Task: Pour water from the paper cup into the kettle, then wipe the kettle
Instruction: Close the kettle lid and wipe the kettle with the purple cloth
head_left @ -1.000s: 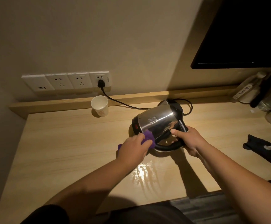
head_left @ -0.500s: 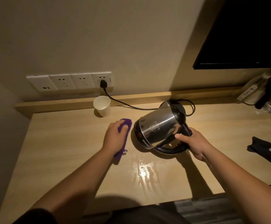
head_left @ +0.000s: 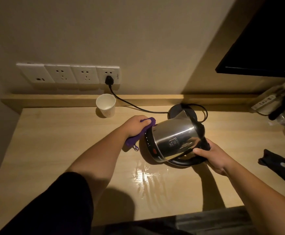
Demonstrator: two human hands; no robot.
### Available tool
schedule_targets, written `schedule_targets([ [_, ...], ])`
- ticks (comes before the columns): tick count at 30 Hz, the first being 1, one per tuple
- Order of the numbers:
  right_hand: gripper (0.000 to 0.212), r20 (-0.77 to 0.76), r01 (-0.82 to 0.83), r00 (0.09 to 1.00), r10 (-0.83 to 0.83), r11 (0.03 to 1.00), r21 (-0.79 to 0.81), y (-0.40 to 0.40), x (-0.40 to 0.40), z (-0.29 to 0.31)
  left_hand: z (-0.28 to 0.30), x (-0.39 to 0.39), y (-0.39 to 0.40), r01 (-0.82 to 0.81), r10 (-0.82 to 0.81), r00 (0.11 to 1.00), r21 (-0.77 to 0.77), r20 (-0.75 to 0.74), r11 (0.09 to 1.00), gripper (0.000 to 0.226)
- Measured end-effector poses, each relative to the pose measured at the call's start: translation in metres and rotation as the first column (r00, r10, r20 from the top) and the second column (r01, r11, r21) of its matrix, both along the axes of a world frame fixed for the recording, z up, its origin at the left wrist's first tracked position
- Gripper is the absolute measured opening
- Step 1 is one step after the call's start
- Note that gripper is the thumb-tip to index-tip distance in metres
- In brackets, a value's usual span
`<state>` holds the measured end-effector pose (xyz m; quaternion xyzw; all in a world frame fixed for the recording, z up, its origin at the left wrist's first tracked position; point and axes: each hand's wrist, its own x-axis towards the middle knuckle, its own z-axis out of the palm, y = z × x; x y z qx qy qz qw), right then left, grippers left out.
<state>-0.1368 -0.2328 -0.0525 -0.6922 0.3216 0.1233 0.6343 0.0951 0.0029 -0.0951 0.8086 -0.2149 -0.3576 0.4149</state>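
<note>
Gripping soft purple cloth (head_left: 139, 134), left hand (head_left: 134, 127) against tilted shiny steel kettle (head_left: 174, 138) | right hand (head_left: 213, 156) clasps curved black handle (head_left: 187, 161) | wet streaks (head_left: 146, 177) on wooden table (head_left: 56, 141)

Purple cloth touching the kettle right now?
Touching. Head view: the purple cloth, held by the left hand, presses against the tilted kettle at its base edge, no gap.

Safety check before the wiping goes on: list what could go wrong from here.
1. The kettle is tipped on its side, held by the right hand; water inside might spill out.
2. A wet patch shines on the desk below; the kettle or the purple cloth in the left hand could pick it up.
3. The base is plugged in nearby; water could reach it.
</note>
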Motion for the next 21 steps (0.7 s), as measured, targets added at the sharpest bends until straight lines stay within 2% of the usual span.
schedule_targets([
  [3,0.038,0.0,-0.001,1.0,0.001,0.999,0.037,-0.005,0.0,-0.005,-0.007,-0.005,-0.003,-0.052,0.049,0.996,-0.039,-0.08,0.998,0.018],
  [9,0.045,0.015,0.003,1.0,-0.003,1.0,0.025,-0.008,-0.001,-0.012,-0.019,-0.024,-0.002,-0.161,0.147,0.983,-0.131,-0.11,0.978,0.022],
  [12,0.037,0.013,0.029,0.999,-0.029,1.0,0.004,-0.006,0.0,-0.016,-0.022,-0.032,0.002,-0.201,0.185,0.977,-0.162,-0.108,0.966,0.024],
  [15,0.033,0.016,0.071,0.997,-0.071,0.997,0.003,-0.001,0.001,-0.02,-0.021,-0.039,0.006,-0.227,0.224,0.974,-0.186,-0.036,0.956,0.028],
  [21,0.032,0.007,0.12,0.993,-0.121,0.989,0.081,0.011,-0.001,-0.018,-0.02,-0.059,0.012,-0.182,0.227,0.94,-0.19,0.254,0.965,0.031],
])
